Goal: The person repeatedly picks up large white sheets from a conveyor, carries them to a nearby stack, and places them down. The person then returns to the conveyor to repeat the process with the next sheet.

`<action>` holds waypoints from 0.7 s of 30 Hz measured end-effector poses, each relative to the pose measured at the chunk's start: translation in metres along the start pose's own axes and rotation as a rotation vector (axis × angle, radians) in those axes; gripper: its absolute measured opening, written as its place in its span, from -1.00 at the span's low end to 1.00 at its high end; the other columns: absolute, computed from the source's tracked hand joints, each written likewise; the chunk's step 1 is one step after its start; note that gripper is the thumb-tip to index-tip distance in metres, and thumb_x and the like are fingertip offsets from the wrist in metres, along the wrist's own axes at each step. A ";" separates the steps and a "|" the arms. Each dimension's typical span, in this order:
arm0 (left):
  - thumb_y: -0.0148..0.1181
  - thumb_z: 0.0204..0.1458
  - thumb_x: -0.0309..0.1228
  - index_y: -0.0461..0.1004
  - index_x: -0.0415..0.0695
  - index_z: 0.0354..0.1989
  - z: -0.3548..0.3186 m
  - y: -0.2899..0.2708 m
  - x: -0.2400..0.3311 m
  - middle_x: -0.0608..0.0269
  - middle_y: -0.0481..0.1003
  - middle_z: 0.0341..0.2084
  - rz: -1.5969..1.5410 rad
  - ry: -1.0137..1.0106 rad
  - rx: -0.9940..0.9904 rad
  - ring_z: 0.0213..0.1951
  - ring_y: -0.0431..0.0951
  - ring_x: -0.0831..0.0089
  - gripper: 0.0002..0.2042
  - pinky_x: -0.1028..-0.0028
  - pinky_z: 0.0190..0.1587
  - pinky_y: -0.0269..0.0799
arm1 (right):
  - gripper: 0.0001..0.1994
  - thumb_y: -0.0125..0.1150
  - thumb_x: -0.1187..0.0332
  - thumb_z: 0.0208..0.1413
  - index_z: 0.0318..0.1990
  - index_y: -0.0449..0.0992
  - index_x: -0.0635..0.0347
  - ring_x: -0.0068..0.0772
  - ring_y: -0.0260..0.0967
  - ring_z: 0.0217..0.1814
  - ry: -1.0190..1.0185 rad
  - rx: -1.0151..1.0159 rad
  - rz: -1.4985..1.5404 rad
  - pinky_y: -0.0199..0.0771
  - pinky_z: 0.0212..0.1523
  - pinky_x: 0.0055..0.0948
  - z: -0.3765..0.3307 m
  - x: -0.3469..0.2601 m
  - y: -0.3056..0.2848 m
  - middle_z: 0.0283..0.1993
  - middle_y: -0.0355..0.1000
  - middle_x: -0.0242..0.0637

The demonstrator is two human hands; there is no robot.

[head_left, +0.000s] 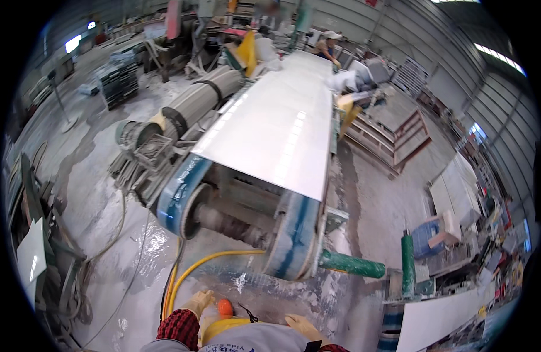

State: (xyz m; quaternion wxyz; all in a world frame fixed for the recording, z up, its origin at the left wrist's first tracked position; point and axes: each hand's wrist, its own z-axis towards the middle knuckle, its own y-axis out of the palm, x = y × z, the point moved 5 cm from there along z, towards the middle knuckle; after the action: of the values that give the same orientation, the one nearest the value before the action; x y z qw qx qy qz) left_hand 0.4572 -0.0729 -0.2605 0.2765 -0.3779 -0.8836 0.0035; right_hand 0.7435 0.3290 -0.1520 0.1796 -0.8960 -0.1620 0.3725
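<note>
My left hand (pixel 198 303), in a cream rubber glove below a red-and-black checked cuff, hangs low near the yellow hose (pixel 207 259). Its fingers are loosely apart, and no object shows in it. At the right of my grey and yellow apron (pixel 229 335) is my right hand (pixel 303 326), also gloved, with its fingers stretched and nothing visible in them. Ahead of both hands, out of contact, a long glossy white slab (pixel 276 129) lies on a conveyor with two blue belts (pixel 293 234). A dark roller shaft (pixel 232 226) joins the belt wheels.
A green roller (pixel 352 264) juts from the conveyor's right side; another green post (pixel 407 264) stands beyond. A second white slab (pixel 440 317) lies lower right. Hoses cross the wet floor at left. A co-worker (pixel 326 47) in a white cap is at the slab's far end.
</note>
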 end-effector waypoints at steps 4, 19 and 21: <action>0.03 0.69 -0.02 0.63 -0.08 0.57 0.011 -0.066 -0.025 0.05 0.83 0.28 -0.049 0.107 0.089 0.15 0.87 0.27 -0.47 0.27 0.11 0.78 | -0.47 0.20 -0.02 0.72 0.54 0.70 0.11 0.00 0.65 0.63 -0.247 -0.018 -0.005 0.55 0.64 -0.19 0.064 -0.167 -0.028 0.53 0.73 -0.03; 0.29 0.54 -0.36 0.54 -0.11 0.60 -0.103 -0.091 -0.102 -0.23 0.77 0.20 -0.880 -0.142 0.386 0.19 0.81 -0.16 -0.51 0.03 0.21 0.76 | -0.55 0.34 0.30 0.45 0.36 0.66 0.39 0.43 0.50 0.52 -0.729 1.099 -0.422 0.46 0.62 0.27 0.212 -0.324 -0.291 0.45 0.62 0.24; 0.29 0.53 -0.42 0.51 -0.12 0.61 -0.133 -0.123 -0.070 -0.22 0.72 0.26 0.175 0.109 0.565 0.28 0.75 -0.21 -0.49 0.00 0.29 0.71 | -0.55 0.34 0.32 0.43 0.36 0.63 0.36 0.42 0.45 0.54 -0.648 1.133 -0.488 0.42 0.64 0.25 0.225 -0.323 -0.294 0.47 0.58 0.21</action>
State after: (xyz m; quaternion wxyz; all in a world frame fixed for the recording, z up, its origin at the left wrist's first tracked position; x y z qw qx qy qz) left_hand 0.4795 -0.2343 -0.1553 0.4163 -0.3604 -0.7955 0.2530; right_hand 0.3179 0.4972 0.0265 0.6406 -0.4460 -0.1847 0.5972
